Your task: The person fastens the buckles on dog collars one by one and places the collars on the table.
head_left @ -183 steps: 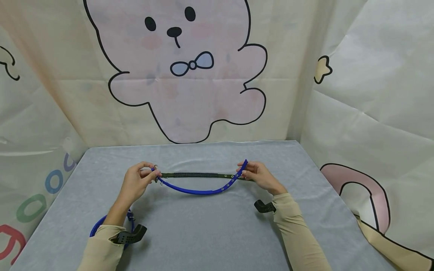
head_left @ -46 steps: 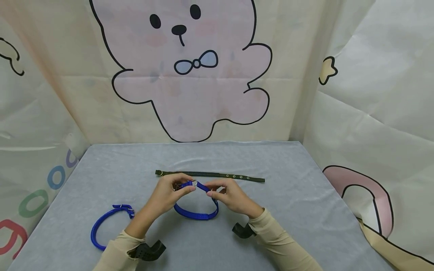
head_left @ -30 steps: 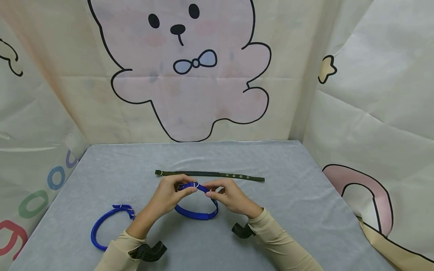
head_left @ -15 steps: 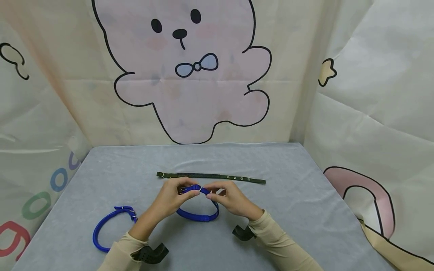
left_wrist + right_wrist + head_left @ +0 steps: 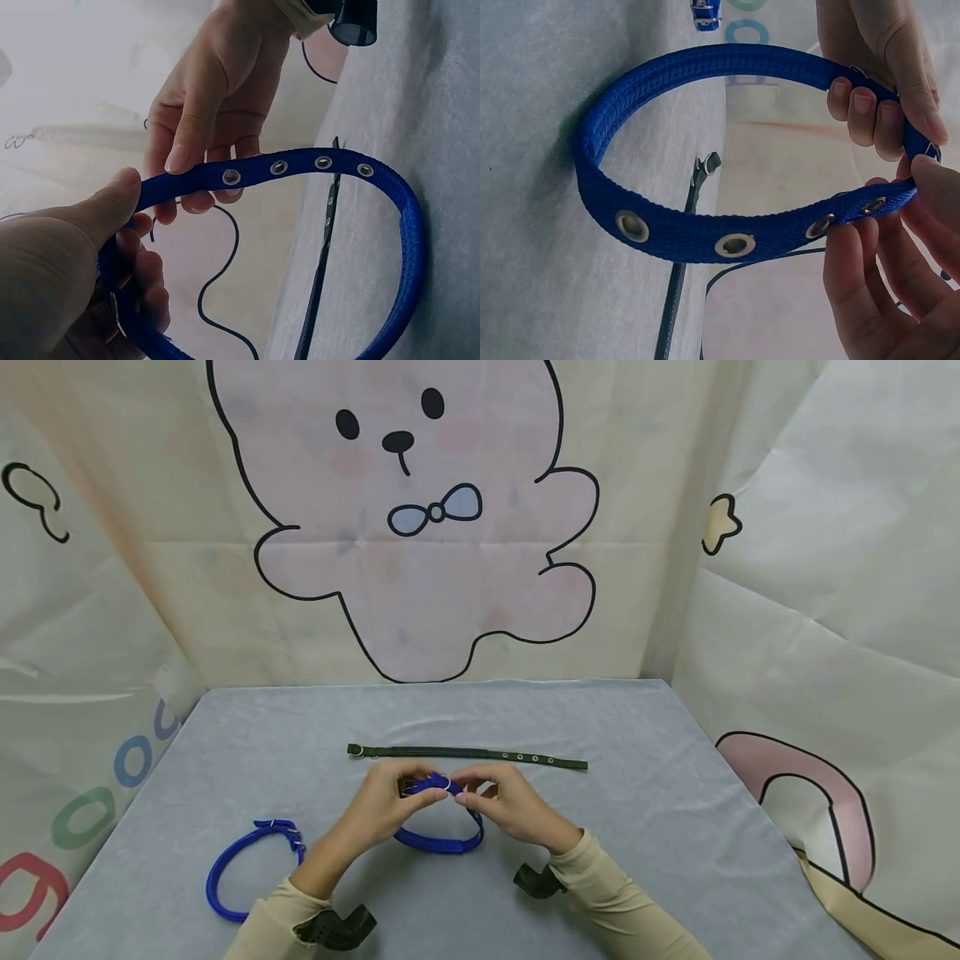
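Grey tablecloth (image 5: pixel 450 910) covers the working area and extends back past the hands. Nearest the viewer, 2 beige sleeves enter from below: the left sleeve (image 5: pixel 270 922) and the right sleeve (image 5: pixel 626 897). Each wrist carries 1 black camera: the left camera (image 5: pixel 337 928) and the right camera (image 5: pixel 538 881). Beside the left forearm, the other blue collar (image 5: pixel 212 881) lies on the cloth as a curved loop, partly hidden by the arm, with its metal buckle parts (image 5: pixel 296 839) on the side facing the hands. Farther in, near the middle of the table, the blue collar (image 5: pixel 442 844) is held in a loop between the left hand (image 5: pixel 378 810) and the right hand (image 5: pixel 513 806). The left hand pinches the buckle end, thumb against fingers; the right hand pinches the strap on the eyelet side, with its fingertips close beside those of the left. In the right wrist view, 4 metal eyelets (image 5: pixel 720 247) are visible along this strap. A metal ring (image 5: pixel 934 150) sits at the meeting point of the hands; whether the strap passes through it cannot be told. Beyond the hands, the green collar (image 5: pixel 465 752) lies extended across the cloth, its eyelets toward the right. At the rear, a cream curtain (image 5: pixel 615 652) bears a large pink bear (image 5: pixel 420 585) with a blue bow (image 5: pixel 461 502).
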Demonstrator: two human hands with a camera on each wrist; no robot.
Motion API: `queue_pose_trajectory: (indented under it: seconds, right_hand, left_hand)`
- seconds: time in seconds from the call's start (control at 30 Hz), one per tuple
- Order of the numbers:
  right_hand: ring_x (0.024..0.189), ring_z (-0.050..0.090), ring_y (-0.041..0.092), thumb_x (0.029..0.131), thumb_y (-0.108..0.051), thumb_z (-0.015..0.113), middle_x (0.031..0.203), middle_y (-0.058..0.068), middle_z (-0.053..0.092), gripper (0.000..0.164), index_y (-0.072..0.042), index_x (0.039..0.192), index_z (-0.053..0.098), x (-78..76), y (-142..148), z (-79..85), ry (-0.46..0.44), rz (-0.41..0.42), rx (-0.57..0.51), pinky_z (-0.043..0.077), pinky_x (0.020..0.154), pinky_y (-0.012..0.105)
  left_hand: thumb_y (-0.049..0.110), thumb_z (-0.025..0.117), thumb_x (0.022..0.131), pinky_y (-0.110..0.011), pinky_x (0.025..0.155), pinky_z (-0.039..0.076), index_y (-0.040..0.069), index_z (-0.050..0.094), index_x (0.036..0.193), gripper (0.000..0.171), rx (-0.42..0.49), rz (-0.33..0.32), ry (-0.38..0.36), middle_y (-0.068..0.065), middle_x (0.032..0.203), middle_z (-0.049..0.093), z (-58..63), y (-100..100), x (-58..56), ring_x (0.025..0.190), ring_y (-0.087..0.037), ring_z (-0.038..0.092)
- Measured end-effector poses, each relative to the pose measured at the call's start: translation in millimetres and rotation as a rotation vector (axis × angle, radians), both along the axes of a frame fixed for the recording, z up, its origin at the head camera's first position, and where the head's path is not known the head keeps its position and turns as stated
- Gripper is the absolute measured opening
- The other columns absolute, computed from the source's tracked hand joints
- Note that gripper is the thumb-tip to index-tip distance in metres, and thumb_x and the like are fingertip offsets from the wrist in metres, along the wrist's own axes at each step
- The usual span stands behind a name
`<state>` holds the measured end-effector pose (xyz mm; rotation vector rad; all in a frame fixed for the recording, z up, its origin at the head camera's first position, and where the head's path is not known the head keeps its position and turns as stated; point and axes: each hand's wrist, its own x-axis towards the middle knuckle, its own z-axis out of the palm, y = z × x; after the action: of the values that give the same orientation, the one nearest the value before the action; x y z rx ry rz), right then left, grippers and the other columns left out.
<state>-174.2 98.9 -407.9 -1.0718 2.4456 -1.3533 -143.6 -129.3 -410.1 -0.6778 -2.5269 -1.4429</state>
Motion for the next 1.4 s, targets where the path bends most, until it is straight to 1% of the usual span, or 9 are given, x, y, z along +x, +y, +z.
queue_pose_trajectory:
  seconds: [0.33,0.5,0.7,0.83,0.9,1.0,1.13,1.23,1.4]
  right_hand:
    - [0.094,0.065,0.011,0.099,-0.017,0.066,0.112,0.01,0.074,0.024,-0.007,0.121,0.07,1.8,-3.1,-1.8,0.014,-0.003,-0.028,0.056,0.074,0.024]
    - [0.095,0.067,0.013,0.097,-0.011,0.068,0.108,0.012,0.073,0.024,-0.008,0.12,0.06,2.5,-5.4,-4.3,-0.044,-0.009,-0.085,0.058,0.073,0.026]
    - [0.095,0.067,0.014,0.098,-0.007,0.066,0.107,0.014,0.075,0.041,-0.011,0.135,0.05,3.4,-6.5,-5.3,-0.068,0.005,-0.111,0.058,0.077,0.027]
    - [0.1,0.069,0.019,0.101,-0.011,0.061,0.113,0.014,0.073,0.037,-0.012,0.138,0.054,3.8,-7.0,-4.8,-0.065,0.033,-0.102,0.059,0.078,0.027]
    - [0.102,0.07,0.025,0.103,-0.014,0.058,0.116,0.014,0.072,0.034,-0.012,0.137,0.057,3.9,-7.0,-4.7,-0.072,0.046,-0.104,0.059,0.078,0.028]
    - [0.102,0.07,0.024,0.105,-0.02,0.057,0.117,0.013,0.071,0.032,-0.014,0.136,0.058,4.3,-7.1,-4.1,-0.075,0.052,-0.104,0.059,0.078,0.028]
    - [0.097,0.071,0.017,0.103,-0.026,0.061,0.114,0.011,0.073,0.035,-0.014,0.136,0.059,6.2,-8.5,-3.8,-0.081,0.029,-0.106,0.059,0.075,0.028]
    - [0.097,0.071,0.018,0.101,-0.024,0.064,0.118,0.012,0.072,0.036,-0.012,0.135,0.061,7.9,-9.2,-3.4,-0.071,0.008,-0.108,0.059,0.076,0.029]
    - [0.097,0.072,0.018,0.103,-0.016,0.06,0.137,0.019,0.061,0.037,-0.002,0.138,0.06,9.3,-9.1,-3.0,-0.082,0.02,-0.141,0.061,0.076,0.036]
  left_hand:
    - [0.024,0.077,0.09,-0.023,0.069,0.057,0.014,0.076,0.103,0.016,0.026,-0.013,-0.01,-0.001,0.093,0.076,-3.2,2.0,0.0,0.078,-0.002,0.066]
    - [0.024,0.076,0.09,-0.022,0.069,0.057,0.012,0.076,0.103,0.017,0.024,-0.013,-0.013,-0.001,0.092,0.077,-3.2,4.4,-0.2,0.079,-0.002,0.066]
    - [0.024,0.076,0.09,-0.022,0.07,0.057,0.012,0.078,0.101,0.016,0.024,-0.039,0.005,-0.003,0.097,0.078,-3.1,7.0,0.1,0.081,-0.004,0.069]
    - [0.024,0.076,0.09,-0.022,0.066,0.055,0.012,0.079,0.099,0.015,0.013,-0.037,0.017,-0.002,0.095,0.078,-3.8,7.4,1.0,0.077,0.0,0.065]
    - [0.024,0.076,0.09,-0.022,0.063,0.053,0.013,0.079,0.098,0.014,0.002,-0.025,0.023,-0.001,0.092,0.077,-4.2,7.4,1.7,0.073,0.001,0.061]
    - [0.024,0.076,0.09,-0.021,0.061,0.051,0.013,0.079,0.095,0.012,-0.032,-0.005,0.038,0.001,0.086,0.074,-4.8,8.2,2.1,0.069,0.001,0.056]
    - [0.023,0.075,0.09,-0.019,0.06,0.048,0.013,0.078,0.09,0.011,-0.117,0.009,0.108,0.003,0.082,0.07,-5.0,11.0,4.2,0.068,0.003,0.05]
    - [0.022,0.075,0.09,-0.018,0.061,0.046,0.013,0.076,0.087,0.009,-0.181,0.016,0.165,0.004,0.081,0.068,-4.2,13.2,6.3,0.068,0.003,0.049]
    - [0.022,0.075,0.09,-0.019,0.067,0.051,0.011,0.078,0.1,0.015,-0.228,0.009,0.178,0.002,0.094,0.074,-2.6,13.8,8.6,0.076,-0.002,0.061]
